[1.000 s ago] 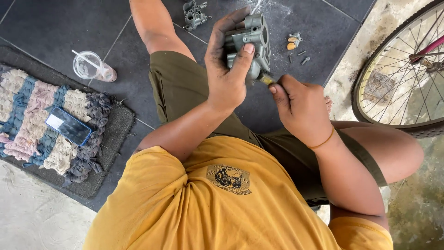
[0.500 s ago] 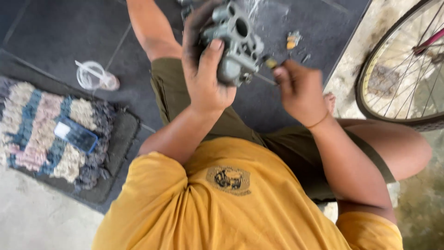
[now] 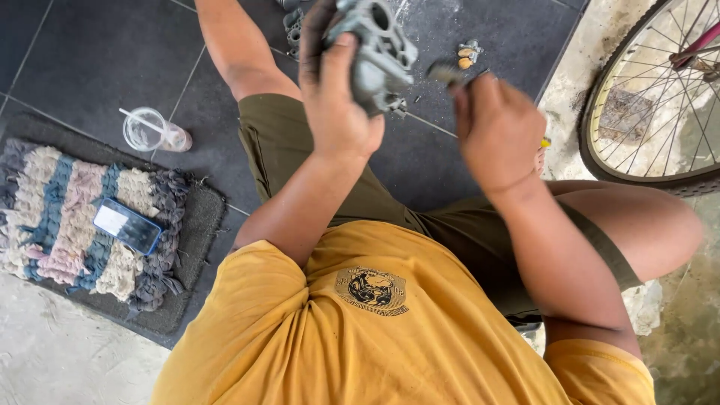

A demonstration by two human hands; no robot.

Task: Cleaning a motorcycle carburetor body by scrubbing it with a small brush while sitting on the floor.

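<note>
I have the grey carburetor body (image 3: 379, 52) gripped in my left hand (image 3: 334, 105) above my lap, right hand (image 3: 495, 127) fingers pinching a small tool at its side, brass jets (image 3: 466, 54) lying out on the floor, so reassembly looks unfinished.

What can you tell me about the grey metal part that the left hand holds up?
The grey metal part looks like cast metal, dull and blocky, with a round bore open at its top and small fittings below. The left hand grips it from the side, raised above the dark tiled floor. The right hand brings a small tool close beside it.
</note>
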